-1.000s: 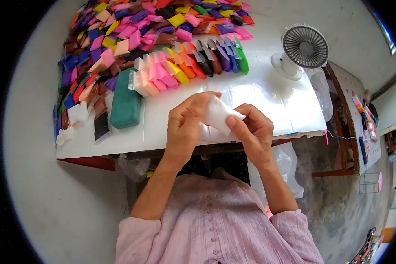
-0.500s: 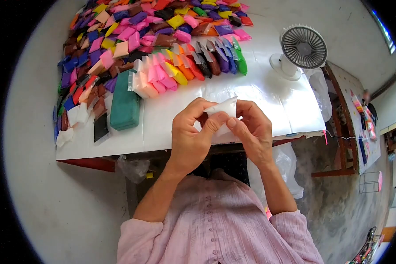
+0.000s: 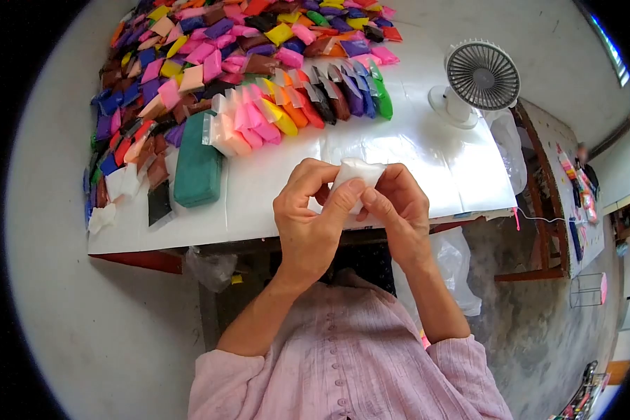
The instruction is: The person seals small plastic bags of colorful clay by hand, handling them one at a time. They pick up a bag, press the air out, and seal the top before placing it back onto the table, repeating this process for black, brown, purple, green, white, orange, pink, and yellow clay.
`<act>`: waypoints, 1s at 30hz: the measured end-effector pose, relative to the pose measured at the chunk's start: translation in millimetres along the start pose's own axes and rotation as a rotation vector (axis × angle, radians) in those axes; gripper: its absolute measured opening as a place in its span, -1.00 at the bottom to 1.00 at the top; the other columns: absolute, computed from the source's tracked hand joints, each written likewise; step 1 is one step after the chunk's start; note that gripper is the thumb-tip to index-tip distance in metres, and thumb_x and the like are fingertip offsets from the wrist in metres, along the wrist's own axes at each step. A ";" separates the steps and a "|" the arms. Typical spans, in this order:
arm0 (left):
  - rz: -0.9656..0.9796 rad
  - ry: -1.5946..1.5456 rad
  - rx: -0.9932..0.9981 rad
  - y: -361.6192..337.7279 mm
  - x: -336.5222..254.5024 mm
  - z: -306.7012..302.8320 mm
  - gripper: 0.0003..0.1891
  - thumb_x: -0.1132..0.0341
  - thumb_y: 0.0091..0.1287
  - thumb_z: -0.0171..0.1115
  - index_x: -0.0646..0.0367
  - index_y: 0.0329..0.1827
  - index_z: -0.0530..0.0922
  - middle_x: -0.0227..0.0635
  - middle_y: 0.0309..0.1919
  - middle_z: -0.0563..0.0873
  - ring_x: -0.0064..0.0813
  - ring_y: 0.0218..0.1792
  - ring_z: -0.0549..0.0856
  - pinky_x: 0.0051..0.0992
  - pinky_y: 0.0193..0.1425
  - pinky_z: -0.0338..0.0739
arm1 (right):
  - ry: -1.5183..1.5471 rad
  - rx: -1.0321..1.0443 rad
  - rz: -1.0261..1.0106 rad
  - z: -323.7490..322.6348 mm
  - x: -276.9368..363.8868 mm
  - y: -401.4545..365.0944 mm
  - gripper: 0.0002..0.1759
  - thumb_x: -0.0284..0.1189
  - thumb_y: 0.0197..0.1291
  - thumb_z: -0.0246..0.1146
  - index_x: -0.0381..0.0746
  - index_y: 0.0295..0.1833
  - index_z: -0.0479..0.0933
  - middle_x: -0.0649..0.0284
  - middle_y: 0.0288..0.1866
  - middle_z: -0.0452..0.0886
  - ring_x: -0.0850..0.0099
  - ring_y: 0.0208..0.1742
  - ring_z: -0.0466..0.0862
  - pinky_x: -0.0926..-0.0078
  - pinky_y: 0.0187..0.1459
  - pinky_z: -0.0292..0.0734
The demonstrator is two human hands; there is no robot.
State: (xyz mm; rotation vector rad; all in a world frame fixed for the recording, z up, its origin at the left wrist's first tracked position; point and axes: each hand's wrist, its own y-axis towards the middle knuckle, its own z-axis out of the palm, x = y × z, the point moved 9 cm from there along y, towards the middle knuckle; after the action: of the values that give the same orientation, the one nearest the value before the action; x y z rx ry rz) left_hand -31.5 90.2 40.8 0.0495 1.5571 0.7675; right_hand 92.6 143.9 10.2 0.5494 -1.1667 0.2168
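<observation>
Between my two hands is a small white packet [image 3: 359, 170], soft-looking, held just above the table's front edge. My left hand [image 3: 315, 203] is closed on its left side, with the thumb pressed on the near face. On the right side my right hand [image 3: 399, 210] pinches the same packet, its thumb tip close to the left thumb. My fingers hide the packet's lower part. Beyond the hands, a row of colored packets [image 3: 287, 115] leans in line, from peach through pink, yellow, orange, red, black, brown and purple to green. A green block [image 3: 198, 168] stands at the row's left end.
A big heap of colored packets [image 3: 210, 49] covers the table's back and left. A small white fan [image 3: 481, 77] stands at the right on the white tabletop [image 3: 273, 203]. Clear plastic bags [image 3: 455, 269] hang or lie below the front edge. Another table [image 3: 574, 189] is farther right.
The white packet has turned between my fingers: its pointed upper corner now shows as a flatter, folded top edge. Both hands stay in nearly the same place.
</observation>
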 end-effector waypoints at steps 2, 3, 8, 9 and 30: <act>-0.040 -0.039 -0.022 -1.4 1.2 -0.2 -0.89 0.43 0.19 0.35 0.29 -0.33 0.63 -0.47 -0.43 0.56 -0.65 -0.43 0.40 -0.60 -0.32 0.31 | -0.008 0.005 -0.001 0.5 0.7 -0.7 -0.78 -0.45 0.30 0.27 -0.29 -0.05 0.40 0.37 -0.23 0.54 0.67 -0.26 0.52 0.68 -0.27 0.50; -0.059 -0.059 -0.033 -1.9 1.4 -0.6 -0.91 0.44 0.19 0.34 0.28 -0.33 0.63 -0.47 -0.43 0.56 -0.64 -0.42 0.40 -0.60 -0.32 0.32 | -0.012 0.008 -0.001 0.8 1.1 -1.0 -0.78 -0.46 0.30 0.27 -0.29 -0.05 0.40 0.36 -0.23 0.54 0.67 -0.26 0.51 0.68 -0.26 0.50; 0.087 0.087 0.006 -1.5 -16.6 0.5 -0.93 0.48 0.15 0.34 0.25 -0.32 0.65 -0.43 -0.41 0.58 -0.54 -0.35 0.42 -0.56 -0.25 0.35 | -0.079 0.003 -0.030 0.3 15.9 -1.5 -0.73 -0.51 0.27 0.27 -0.31 0.04 0.43 0.33 -0.21 0.56 0.65 -0.24 0.53 0.65 -0.22 0.49; 0.132 0.122 0.020 -2.3 -20.8 1.9 -0.92 0.48 0.14 0.35 0.25 -0.31 0.65 -0.42 -0.40 0.58 -0.52 -0.33 0.43 -0.55 -0.23 0.35 | -0.133 0.007 -0.048 -1.3 19.5 -1.0 -0.73 -0.52 0.26 0.27 -0.31 0.05 0.44 0.32 -0.21 0.56 0.63 -0.23 0.54 0.64 -0.21 0.49; 0.474 0.448 0.208 -3.7 -47.3 -2.7 -0.51 0.43 0.07 0.32 0.13 0.14 0.56 -0.26 0.16 0.57 -0.21 0.10 0.43 -0.29 0.24 0.26 | -1.001 -0.090 -1.053 22.3 84.1 -43.7 -0.72 -0.73 -0.11 0.36 -0.40 -0.19 0.57 0.07 -0.21 0.61 0.34 -0.38 0.63 0.53 -0.43 0.57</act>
State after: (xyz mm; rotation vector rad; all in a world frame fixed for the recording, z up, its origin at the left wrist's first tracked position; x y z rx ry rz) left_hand -24.7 64.1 79.9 0.4384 2.0863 1.0299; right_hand 126.6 85.4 80.2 1.1760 -1.6399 -1.1259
